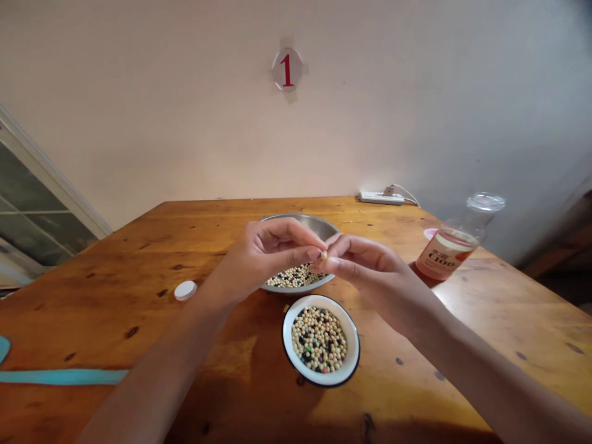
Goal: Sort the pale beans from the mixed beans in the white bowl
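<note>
Both bare forearms (pixel 157 364) lie closest, coming in from the two bottom corners. Left hand (pixel 266 253) and right hand (pixel 367 262) meet in the middle, near the right side of a big metal bowl (pixel 326 228). Each hand pinches with thumb and finger, and a tiny pale bead (pixel 324 254) sits between their tips. Fingers cover a lot of it, so I cannot tell if something else is tucked in there too.

A small white bowl (pixel 354 339) with a dark rim sits in front of the metal one, nearer the person. It has lots of little beads (pixel 319 345), mostly cream, with some black, a green one and a red one. More small beads (pixel 293 277) lie in the metal bowl.

To do this fine finger work well, squeeze softly, because something so small and round could pop away. Use just the tips, so the bead can be seen. Keep both wrists still, and keep the hands low over a bowl, so a dropped bead lands inside.
</note>
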`<state>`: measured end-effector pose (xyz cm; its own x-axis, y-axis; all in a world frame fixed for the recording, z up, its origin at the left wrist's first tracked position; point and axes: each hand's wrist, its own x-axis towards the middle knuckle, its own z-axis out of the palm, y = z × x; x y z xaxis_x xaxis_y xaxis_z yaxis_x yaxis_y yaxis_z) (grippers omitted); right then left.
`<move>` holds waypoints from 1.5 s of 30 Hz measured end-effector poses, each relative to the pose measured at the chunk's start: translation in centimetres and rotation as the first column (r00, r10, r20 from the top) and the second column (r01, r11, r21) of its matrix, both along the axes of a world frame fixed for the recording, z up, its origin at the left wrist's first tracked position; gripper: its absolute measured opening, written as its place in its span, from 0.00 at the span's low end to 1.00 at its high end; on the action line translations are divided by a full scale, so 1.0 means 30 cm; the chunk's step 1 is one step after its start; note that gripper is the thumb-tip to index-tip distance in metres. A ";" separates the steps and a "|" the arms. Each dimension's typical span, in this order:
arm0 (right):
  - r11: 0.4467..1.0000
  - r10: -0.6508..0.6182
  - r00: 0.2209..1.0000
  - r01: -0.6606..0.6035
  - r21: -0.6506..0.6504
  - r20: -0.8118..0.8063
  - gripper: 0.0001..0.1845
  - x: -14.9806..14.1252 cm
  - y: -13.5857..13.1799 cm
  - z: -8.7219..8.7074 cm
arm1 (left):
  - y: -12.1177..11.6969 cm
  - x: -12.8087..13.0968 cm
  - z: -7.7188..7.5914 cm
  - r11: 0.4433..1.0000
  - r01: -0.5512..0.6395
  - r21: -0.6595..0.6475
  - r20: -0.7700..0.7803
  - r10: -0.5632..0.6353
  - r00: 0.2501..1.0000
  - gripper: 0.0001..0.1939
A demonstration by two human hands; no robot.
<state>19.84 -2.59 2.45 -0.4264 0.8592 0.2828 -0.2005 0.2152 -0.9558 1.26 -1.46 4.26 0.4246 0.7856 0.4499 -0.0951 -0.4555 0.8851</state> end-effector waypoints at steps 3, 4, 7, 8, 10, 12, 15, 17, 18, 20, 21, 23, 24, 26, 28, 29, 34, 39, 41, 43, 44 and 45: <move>0.997 -0.029 0.999 0.030 -0.072 0.013 0.09 -0.001 0.016 -0.015 | 0.000 -0.004 0.009 0.996 -0.043 0.077 -0.087 0.050 0.995 0.05; 0.996 -0.035 0.999 0.035 -0.086 0.005 0.09 -0.001 0.022 -0.020 | 0.000 -0.006 0.012 0.990 -0.065 0.122 -0.131 0.081 0.988 0.05; 0.993 -0.035 0.999 0.031 -0.114 -0.031 0.10 -0.001 0.035 -0.031 | -0.003 -0.013 0.015 0.955 -0.120 0.271 -0.247 0.190 0.950 0.05; 0.992 -0.031 0.999 0.026 -0.121 -0.037 0.10 -0.001 0.037 -0.033 | -0.004 -0.014 0.016 0.945 -0.127 0.301 -0.268 0.212 0.940 0.05; 0.991 -0.024 0.999 0.017 -0.135 -0.045 0.09 0.000 0.037 -0.037 | -0.006 -0.016 0.016 0.942 -0.124 0.313 -0.282 0.217 0.935 0.04; 0.989 -0.024 0.998 0.015 -0.148 -0.058 0.08 0.004 0.033 -0.043 | -0.006 -0.019 0.017 0.948 -0.118 0.297 -0.267 0.201 0.943 0.05; 0.985 -0.037 0.997 0.025 -0.171 -0.069 0.07 0.014 0.024 -0.059 | -0.002 -0.029 0.025 0.954 -0.129 0.270 -0.227 0.194 0.954 0.07; 0.982 -0.054 0.998 0.046 -0.182 -0.041 0.08 0.023 0.016 -0.073 | 0.001 -0.039 0.032 0.956 -0.155 0.248 -0.183 0.204 0.962 0.07; 0.982 -0.059 0.998 0.057 -0.181 -0.008 0.08 0.028 0.012 -0.080 | 0.002 -0.044 0.036 0.956 -0.171 0.236 -0.152 0.211 0.966 0.07; 0.987 -0.038 0.995 0.052 -0.149 0.097 0.09 0.038 0.004 -0.095 | 0.002 -0.055 0.042 0.957 -0.205 0.208 -0.083 0.226 0.971 0.05; 0.994 -0.011 0.985 0.030 -0.109 0.173 0.09 0.042 0.000 -0.103 | 0.001 -0.059 0.044 0.957 -0.217 0.191 -0.054 0.231 0.971 0.05; 0.999 0.033 0.932 -0.040 0.012 0.362 0.08 0.049 -0.005 -0.121 | -0.002 -0.067 0.047 0.961 -0.224 0.162 -0.029 0.232 0.972 0.04; 0.994 0.037 0.890 -0.082 0.079 0.455 0.07 0.053 -0.006 -0.130 | -0.004 -0.070 0.048 0.963 -0.222 0.152 -0.034 0.229 0.973 0.04; 0.970 -0.013 0.810 -0.131 0.203 0.586 0.05 0.059 -0.002 -0.149 | -0.005 -0.073 0.047 0.968 -0.210 0.140 -0.078 0.222 0.972 0.04; 0.947 -0.110 0.775 -0.108 0.301 0.622 0.05 0.066 0.007 -0.161 | -0.001 -0.073 0.042 0.973 -0.190 0.134 -0.144 0.209 0.967 0.04; 0.938 -0.159 0.776 -0.074 0.339 0.610 0.05 0.069 0.012 -0.163 | 0.004 -0.071 0.037 0.975 -0.175 0.134 -0.178 0.198 0.964 0.05; 0.955 -0.164 0.890 0.036 0.294 0.425 0.12 0.084 0.021 -0.141 | 0.030 -0.043 0.007 0.985 -0.098 0.142 -0.303 0.137 0.943 0.06; 0.978 -0.108 0.942 0.043 0.203 0.319 0.14 0.075 0.013 -0.138 | 0.038 -0.022 -0.007 0.989 -0.093 0.117 -0.366 0.130 0.922 0.07; 0.975 -0.154 0.942 0.097 0.198 0.297 0.15 0.070 0.017 -0.148 | 0.048 -0.027 -0.008 0.990 -0.086 0.108 -0.400 0.122 0.908 0.08; 0.974 -0.182 0.940 0.132 0.184 0.288 0.14 0.068 0.025 -0.162 | 0.072 -0.040 -0.015 0.991 -0.090 0.099 -0.447 0.125 0.886 0.10; 0.975 -0.188 0.940 0.142 0.173 0.286 0.14 0.068 0.030 -0.170 | 0.089 -0.048 -0.024 0.989 -0.106 0.101 -0.489 0.142 0.861 0.12; 0.976 -0.189 0.939 0.148 0.161 0.286 0.14 0.068 0.035 -0.178 | 0.110 -0.057 -0.038 0.985 -0.133 0.109 -0.551 0.171 0.817 0.15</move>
<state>21.89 -1.54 -2.88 -0.3612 0.8884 0.2832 0.1394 0.3518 -0.9256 -0.44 1.85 3.11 0.4953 0.8393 0.2239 0.4799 -0.4793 0.7348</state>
